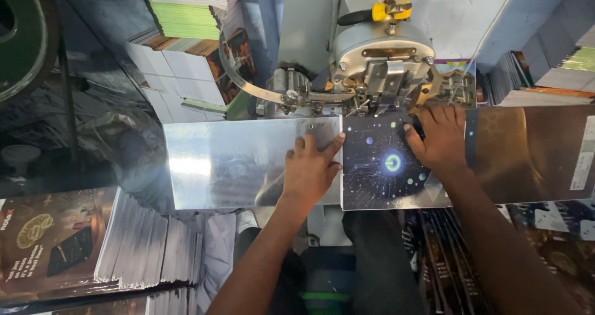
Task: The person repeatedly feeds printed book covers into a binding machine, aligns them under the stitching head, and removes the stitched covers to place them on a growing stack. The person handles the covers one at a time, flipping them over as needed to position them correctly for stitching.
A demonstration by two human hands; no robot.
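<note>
Across the middle of our view runs the shiny, flat metal bench of a stitching machine, glaring with reflected light on its left half. Above it sits the grey, rounded metal machine head, with a yellow clamp piece on top and a curved steel arm sweeping off to the left. On the bench's right half we have a dark glossy booklet cover printed with a glowing blue circle and circuit lines, lying flat with its upper edge just under the machine head. Further right, a brownish glossy sheet lies beside it on the same surface.

At lower left we see a fanned stack of dark-covered booklets, and at upper left, piles of green-edged printed sheets. More stacked booklets rest at upper right.

Our left hand lies palm down, fingers spread and flat, touching the cover's left edge where it meets the bare metal; its grip is open and closed on nothing. Our right hand presses down on the cover's upper right part, fingers curled toward the machine head; we cannot tell whether it pinches the cover or only presses.
</note>
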